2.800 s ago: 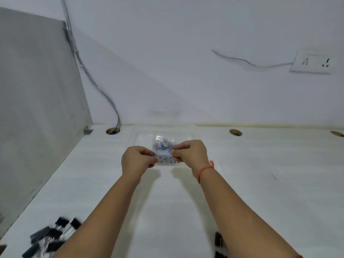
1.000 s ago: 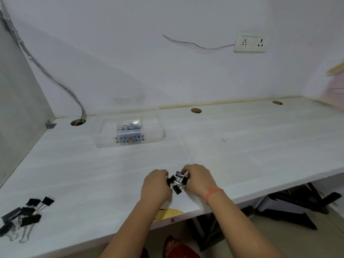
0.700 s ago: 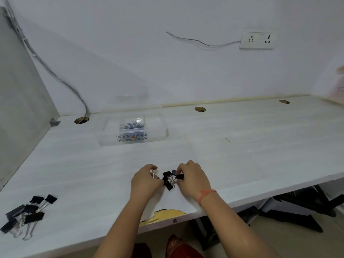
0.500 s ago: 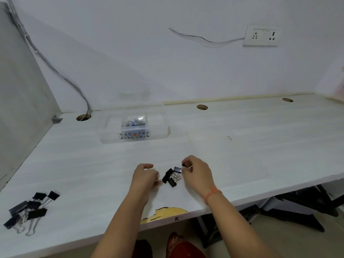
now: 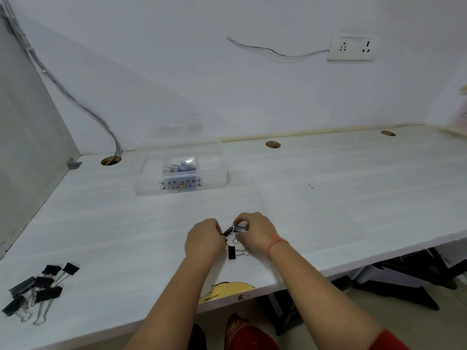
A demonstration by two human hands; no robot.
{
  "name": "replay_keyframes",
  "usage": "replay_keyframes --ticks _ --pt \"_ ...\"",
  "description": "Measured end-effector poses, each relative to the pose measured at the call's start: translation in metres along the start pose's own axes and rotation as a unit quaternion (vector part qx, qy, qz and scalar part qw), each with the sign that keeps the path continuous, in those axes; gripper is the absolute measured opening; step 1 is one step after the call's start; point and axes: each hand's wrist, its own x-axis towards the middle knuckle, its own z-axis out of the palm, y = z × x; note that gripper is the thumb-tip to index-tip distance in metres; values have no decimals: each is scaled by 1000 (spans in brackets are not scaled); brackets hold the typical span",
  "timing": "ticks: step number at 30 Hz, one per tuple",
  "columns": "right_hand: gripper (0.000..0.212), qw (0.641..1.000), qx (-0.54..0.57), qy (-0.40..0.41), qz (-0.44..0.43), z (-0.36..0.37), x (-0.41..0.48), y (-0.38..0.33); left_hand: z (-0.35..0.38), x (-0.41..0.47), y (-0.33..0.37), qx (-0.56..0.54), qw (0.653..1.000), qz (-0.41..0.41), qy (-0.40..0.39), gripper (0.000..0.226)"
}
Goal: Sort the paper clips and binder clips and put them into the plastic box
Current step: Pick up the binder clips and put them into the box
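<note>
Black metal binder clips with silver wire handles are split into three spots on the white woodgrain surface [image 5: 328, 198]. Near the front edge, both hands meet over a small cluster. The right hand [image 5: 255, 233] has its grip closed on one black binder clip [image 5: 239, 228], thumb and forefinger pinching its body, a wire loop hanging below. The left hand [image 5: 203, 239] is curled shut, its fingertips pinching a second dark clip [image 5: 228, 231] that points toward the right hand's clip; the two clips sit just beside each other, and whether they touch cannot be told. Just below the hands, a third black binder clip [image 5: 231, 252] lies flat on the surface, apart from both grips, its silver handle pointing right.

A loose pile of black binder clips [image 5: 38, 289] lies at the far left of the surface, well apart from the hands.

Toward the back wall stands a clear plastic box [image 5: 151, 183] with a floral label on its front. Its middle compartment holds blue paper clips [image 5: 182, 167]; the side compartments look bare, though the clear walls make this hard to judge.

An orange thread band [image 5: 275, 242] circles the right wrist. A white wall socket [image 5: 352, 46] sits high on the wall, and grey cables [image 5: 83, 104] drop into a round hole at the surface's back left corner.
</note>
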Motion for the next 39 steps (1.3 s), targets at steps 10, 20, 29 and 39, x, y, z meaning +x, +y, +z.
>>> replay_keyframes --ticks 10,20,29,39 --pt "23 997 78 15 19 5 9 -1 0 -5 -17 53 994 56 74 22" --pt "16 898 420 58 119 -12 1 3 -7 -3 -13 45 998 18 49 5" --pt "29 713 674 -56 183 -17 -22 -5 -28 -7 -11 -583 767 -253 -85 13" --pt "59 990 -12 -117 -83 -4 -31 0 -25 -3 -10 -645 731 -197 -100 10"
